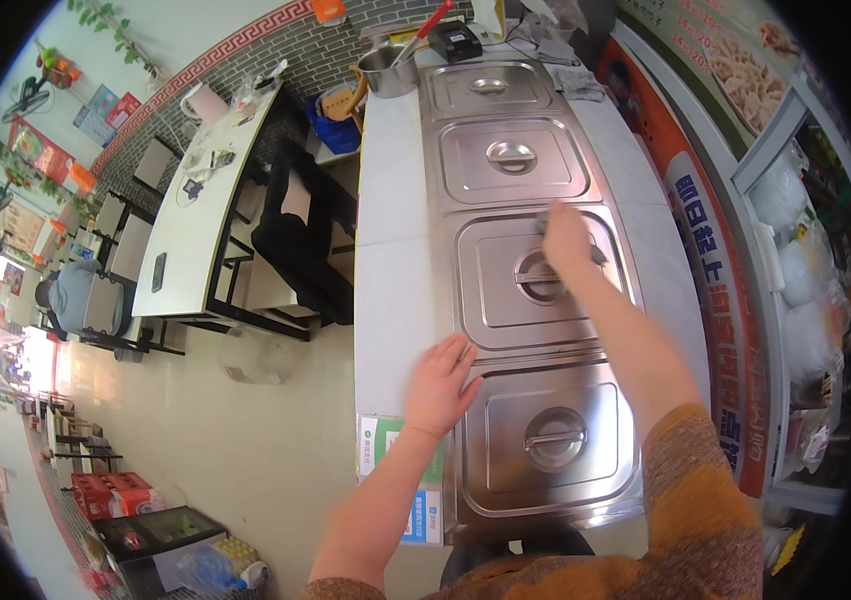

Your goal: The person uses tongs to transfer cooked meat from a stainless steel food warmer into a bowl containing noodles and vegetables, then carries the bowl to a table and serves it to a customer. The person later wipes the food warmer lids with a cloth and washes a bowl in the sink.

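Note:
Four stainless steel lids lie in a row along the counter before me, each with a recessed handle. My right hand [566, 238] is pressed on a dark grey cloth [596, 256] that shows at both sides of it, over the upper right part of the third lid [496, 277]. My left hand [442, 386] rests with fingers spread on the counter's left side, its fingertips by that lid's lower left corner, and holds nothing. The nearest lid [489, 442] lies below both hands. Beyond are the second lid [463, 161] and the farthest lid [448, 90].
A steel pot [389, 75] with a red-handled utensil, a black device [455, 41] and a folded grey cloth [579, 84] stand or lie at the far end. Payment cards [425, 517] lie near my left forearm. Left are a white table [192, 225] and a seated person [84, 296].

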Tool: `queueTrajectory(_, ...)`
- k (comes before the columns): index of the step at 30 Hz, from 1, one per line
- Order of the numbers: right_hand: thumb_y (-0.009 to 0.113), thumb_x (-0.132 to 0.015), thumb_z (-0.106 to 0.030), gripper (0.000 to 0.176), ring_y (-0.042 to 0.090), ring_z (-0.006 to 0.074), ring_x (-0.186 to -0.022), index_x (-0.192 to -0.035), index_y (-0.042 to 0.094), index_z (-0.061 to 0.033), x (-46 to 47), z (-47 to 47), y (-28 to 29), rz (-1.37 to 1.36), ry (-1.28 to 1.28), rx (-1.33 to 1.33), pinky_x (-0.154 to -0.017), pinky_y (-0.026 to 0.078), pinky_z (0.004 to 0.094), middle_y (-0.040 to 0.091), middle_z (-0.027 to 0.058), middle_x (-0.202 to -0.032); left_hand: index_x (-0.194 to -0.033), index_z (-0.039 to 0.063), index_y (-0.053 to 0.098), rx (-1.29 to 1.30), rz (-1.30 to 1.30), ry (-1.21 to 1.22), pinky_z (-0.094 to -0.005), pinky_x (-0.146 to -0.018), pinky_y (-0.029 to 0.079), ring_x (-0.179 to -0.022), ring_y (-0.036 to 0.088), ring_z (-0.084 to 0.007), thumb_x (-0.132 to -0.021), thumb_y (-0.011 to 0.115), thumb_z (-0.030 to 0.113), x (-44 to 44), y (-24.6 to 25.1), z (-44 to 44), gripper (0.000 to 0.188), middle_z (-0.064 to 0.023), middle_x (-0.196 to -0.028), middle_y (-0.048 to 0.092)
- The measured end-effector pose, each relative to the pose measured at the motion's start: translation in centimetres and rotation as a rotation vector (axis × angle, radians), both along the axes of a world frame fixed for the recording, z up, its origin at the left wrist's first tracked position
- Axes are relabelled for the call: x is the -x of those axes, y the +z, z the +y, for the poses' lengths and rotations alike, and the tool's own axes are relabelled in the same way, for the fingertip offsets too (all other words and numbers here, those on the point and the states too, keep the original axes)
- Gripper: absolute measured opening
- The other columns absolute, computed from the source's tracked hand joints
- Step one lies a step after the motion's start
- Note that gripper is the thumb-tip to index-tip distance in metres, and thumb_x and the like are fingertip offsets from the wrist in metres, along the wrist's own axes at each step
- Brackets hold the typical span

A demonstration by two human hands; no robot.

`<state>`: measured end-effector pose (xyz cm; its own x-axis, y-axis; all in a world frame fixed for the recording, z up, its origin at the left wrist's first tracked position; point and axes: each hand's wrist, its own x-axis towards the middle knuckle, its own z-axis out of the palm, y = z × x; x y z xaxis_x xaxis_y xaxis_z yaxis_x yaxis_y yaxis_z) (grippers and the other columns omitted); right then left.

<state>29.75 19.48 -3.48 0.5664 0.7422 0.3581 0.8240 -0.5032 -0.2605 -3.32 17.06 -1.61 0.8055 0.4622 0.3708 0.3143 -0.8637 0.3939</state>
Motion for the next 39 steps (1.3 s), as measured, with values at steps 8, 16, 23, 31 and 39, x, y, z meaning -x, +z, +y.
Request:
queueTrajectory(8, 0.050, -0.079, 0.000, 0.018, 0.055, 0.0407, -0.100, -0.096, 0.056, 0.0037, 11.1, 5.4, -0.3, 0.166, 0.329, -0.182, -0.088, 0.047, 0.0469, 0.060, 0.0242, -0.102, -0.125, 0.006, 0.060, 0.054, 0.039, 0.008, -0.0467, -0.107, 0.038, -0.129, 0.048, -0.0309, -0.080, 0.072, 0.021, -0.2, -0.9, -0.3, 0.048, -0.0119, -0.136, 0.053)
queueTrajectory(16, 0.054, -0.078, 0.000, 0.028, 0.055, 0.0361, -0.102, -0.104, 0.062, -0.0036, 13.4, -1.4, 0.0, 0.273, 0.559, -0.202, -0.089, 0.048, 0.0431, 0.063, 0.0150, -0.104, -0.121, 0.002, 0.061, 0.026, -0.007, -0.001, -0.0450, -0.105, 0.040, -0.125, 0.050, -0.0324, -0.078, 0.072, 0.019, -0.3, -1.0, 0.0, 0.047, -0.0142, -0.132, 0.055)
queueTrajectory(23, 0.054, -0.075, 0.003, 0.034, 0.063, 0.0306, -0.096, -0.102, 0.070, -0.0114, 7.0, -3.7, 3.7, 0.852, 0.401, -0.010, -0.086, 0.050, 0.0371, 0.068, 0.0124, -0.102, -0.123, 0.004, 0.061, 0.025, 0.004, 0.024, -0.0455, -0.107, 0.039, -0.127, 0.049, -0.0326, -0.079, 0.072, 0.020, 0.0, -1.5, 0.3, 0.047, -0.0136, -0.133, 0.055)
queueTrajectory(31, 0.060, -0.082, -0.001, 0.031, 0.066, 0.0288, -0.091, -0.111, 0.067, -0.0081, -12.9, 0.5, 2.6, 0.517, 0.028, -0.480, -0.078, 0.051, 0.0350, 0.070, 0.0137, -0.100, -0.123, 0.005, 0.061, 0.056, 0.045, 0.016, -0.0464, -0.105, 0.040, -0.127, 0.049, -0.0328, -0.078, 0.073, 0.020, 0.0, -0.3, -0.2, 0.048, -0.0129, -0.135, 0.054)
queueTrajectory(39, 0.059, -0.071, 0.003, 0.026, 0.056, 0.0352, -0.099, -0.095, 0.066, -0.0045, -16.0, 0.0, 1.6, -0.112, 0.361, 0.171, -0.091, 0.048, 0.0393, 0.063, 0.0134, -0.101, -0.123, 0.006, 0.061, 0.080, 0.084, 0.018, -0.0466, -0.104, 0.041, -0.126, 0.050, -0.0332, -0.078, 0.074, 0.020, 0.0, 0.1, -0.3, 0.049, -0.0128, -0.136, 0.053)
